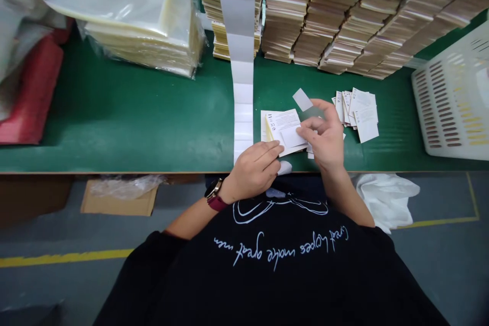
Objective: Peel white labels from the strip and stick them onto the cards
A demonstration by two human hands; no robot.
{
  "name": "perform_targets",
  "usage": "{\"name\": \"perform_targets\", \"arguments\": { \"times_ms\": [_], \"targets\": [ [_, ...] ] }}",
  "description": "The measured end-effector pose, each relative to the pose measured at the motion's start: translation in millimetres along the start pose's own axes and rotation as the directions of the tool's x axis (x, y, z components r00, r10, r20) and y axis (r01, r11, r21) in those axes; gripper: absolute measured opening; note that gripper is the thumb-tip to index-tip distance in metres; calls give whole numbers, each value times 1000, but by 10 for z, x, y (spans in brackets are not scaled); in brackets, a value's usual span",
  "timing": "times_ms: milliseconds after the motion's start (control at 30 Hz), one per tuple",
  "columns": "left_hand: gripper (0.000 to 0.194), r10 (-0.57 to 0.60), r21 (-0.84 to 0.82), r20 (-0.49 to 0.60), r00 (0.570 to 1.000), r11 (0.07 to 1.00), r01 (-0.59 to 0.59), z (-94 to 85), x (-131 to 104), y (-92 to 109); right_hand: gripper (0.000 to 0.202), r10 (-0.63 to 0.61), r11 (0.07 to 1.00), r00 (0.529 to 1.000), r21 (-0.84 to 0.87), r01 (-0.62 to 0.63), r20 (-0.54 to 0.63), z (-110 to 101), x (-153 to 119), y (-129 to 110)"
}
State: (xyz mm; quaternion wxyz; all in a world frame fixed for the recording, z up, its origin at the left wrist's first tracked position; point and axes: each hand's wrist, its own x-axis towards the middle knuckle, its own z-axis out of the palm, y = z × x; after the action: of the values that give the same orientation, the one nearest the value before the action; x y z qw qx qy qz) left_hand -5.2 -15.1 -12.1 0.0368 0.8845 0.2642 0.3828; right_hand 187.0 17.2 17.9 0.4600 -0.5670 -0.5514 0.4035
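On the green table's near side lies a small stack of white printed cards [281,121] with handwritten-looking marks in one corner. My left hand [256,169] grips its near left edge, fingers close together. Thumb and fingers of my right hand [325,137] pinch a blank white label [292,137], which lies over the lower part of the top card. A second white label [303,99] sticks out from the tip of my right forefinger. Beside the right hand is a loose pile of similar cards [365,114], fanned over each other.
A long white folded strip [243,91] runs across the green tabletop [153,112] to the front edge. Tall stacks of bundled cards [328,15] line the back. A white plastic basket [439,107] stands right, clear plastic sleeves [118,0] back left, a red bag [32,91] far left.
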Motion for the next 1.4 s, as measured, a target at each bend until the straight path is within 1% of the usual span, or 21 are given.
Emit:
{"name": "perform_targets", "arguments": {
  "times_ms": [133, 233, 300, 367, 433, 500, 533, 600, 667, 733, 833, 933, 1067, 1200, 1300, 1367, 1400],
  "targets": [
    [13, -7, -7, 22, 1000, 1000, 7, -2, -19, -14, 49, -33, 995, 999, -90, 32, -16, 28, -11, -33],
    [11, -8, -4, 37, 999, 1000, 8, 2, -26, -20, 48, -84, 984, 996, -160, 80, -18, 49, -26, -36],
    [11, -7, 3, 47, 999, 1000, 7, 3, -26, -22, 49, -135, 964, 991, -235, 128, -13, 63, -45, -37],
    [11, -9, 9, 56, 998, 1000, 8, 3, -25, -23, 50, -201, 912, 980, -364, 190, 9, 73, -73, -51],
    [11, -11, 10, 60, 998, 1000, 10, 2, -22, -23, 53, -250, 827, 967, -509, 237, 44, 74, -104, -77],
    [12, -16, 5, 59, 998, 1000, 16, 2, -18, -21, 57, -272, 754, 962, -614, 235, 35, 60, -120, -96],
    [12, -20, -1, 58, 998, 1000, 20, 2, -15, -20, 60, -275, 741, 961, -634, 222, 15, 48, -119, -94],
    [12, -20, -12, 60, 998, 1000, 21, 0, -12, -16, 68, -261, 769, 965, -608, 198, -15, 17, -96, -63],
    [11, -14, -16, 63, 998, 1000, 15, -2, -13, -10, 74, -221, 833, 975, -520, 191, 4, -8, -61, -3],
    [12, -12, -19, 70, 997, 1000, 14, -3, -19, -5, 76, -189, 884, 982, -433, 175, 11, -14, -33, 59],
    [14, -21, -26, 85, 996, 999, 23, -4, -25, 3, 75, -189, 918, 982, -360, 165, -32, -1, -24, 101],
    [14, -19, -14, 94, 995, 1000, 20, -2, -21, 7, 73, -192, 924, 981, -344, 167, -40, 6, -33, 75],
    [13, -14, -1, 86, 996, 1000, 14, 7, -11, 7, 70, -208, 899, 977, -402, 175, -42, -4, -25, 27],
    [11, -11, -14, 81, 997, 1000, 13, 12, -18, 1, 72, -256, 902, 962, -380, 204, -92, -56, -9, 47],
    [11, -18, -28, 78, 997, 999, 20, 11, -31, -3, 80, -264, 912, 955, -356, 202, -135, -208, -20, 96],
    [11, -29, -43, 78, 997, 999, 32, 7, -38, -2, 81, -243, 907, 962, -381, 181, -122, -363, -44, 130],
    [10, -33, -49, 77, 996, 998, 37, 6, -40, -1, 78, -234, 892, 967, -418, 170, -105, -443, -62, 143]
  ]
}}
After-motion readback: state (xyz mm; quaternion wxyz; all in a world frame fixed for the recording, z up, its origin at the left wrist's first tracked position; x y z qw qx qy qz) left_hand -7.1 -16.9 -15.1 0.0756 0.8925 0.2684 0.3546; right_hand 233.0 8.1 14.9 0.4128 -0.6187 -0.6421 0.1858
